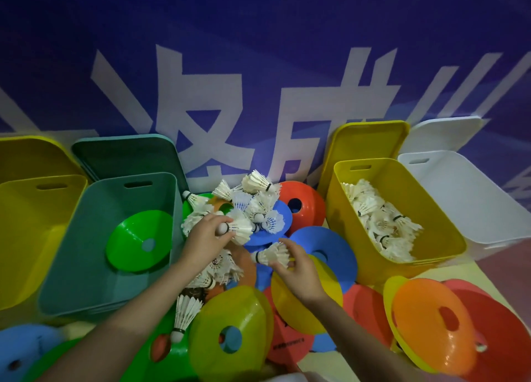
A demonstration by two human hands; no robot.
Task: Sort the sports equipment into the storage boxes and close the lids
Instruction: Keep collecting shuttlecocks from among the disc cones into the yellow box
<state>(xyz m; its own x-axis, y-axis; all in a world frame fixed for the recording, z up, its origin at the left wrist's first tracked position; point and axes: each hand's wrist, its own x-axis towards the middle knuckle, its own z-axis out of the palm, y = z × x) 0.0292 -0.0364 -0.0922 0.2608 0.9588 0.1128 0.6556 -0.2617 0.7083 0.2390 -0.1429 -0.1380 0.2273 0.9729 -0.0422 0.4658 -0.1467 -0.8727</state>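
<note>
while four boxes [396, 217] stand open, each hand's fingers [212, 223] pinch one shuttlecock [240, 229].

Blue banner wall over a pale floor

A blue wall [258, 22] with large white characters [207, 128] is seen at 12 o'clock; pale floor [488, 269] is lit dimly at 3 o'clock.

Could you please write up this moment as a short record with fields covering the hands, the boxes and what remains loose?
left hand: grips a shuttlecock over the pile
right hand: pinches another shuttlecock
yellow box on the right: open, holds shuttlecocks
teal box: open, holds one green cone
white box: open, contents not visible
lids: all off, leaning behind the boxes
loose pile: shuttlecocks and coloured disc cones between the boxes
</note>
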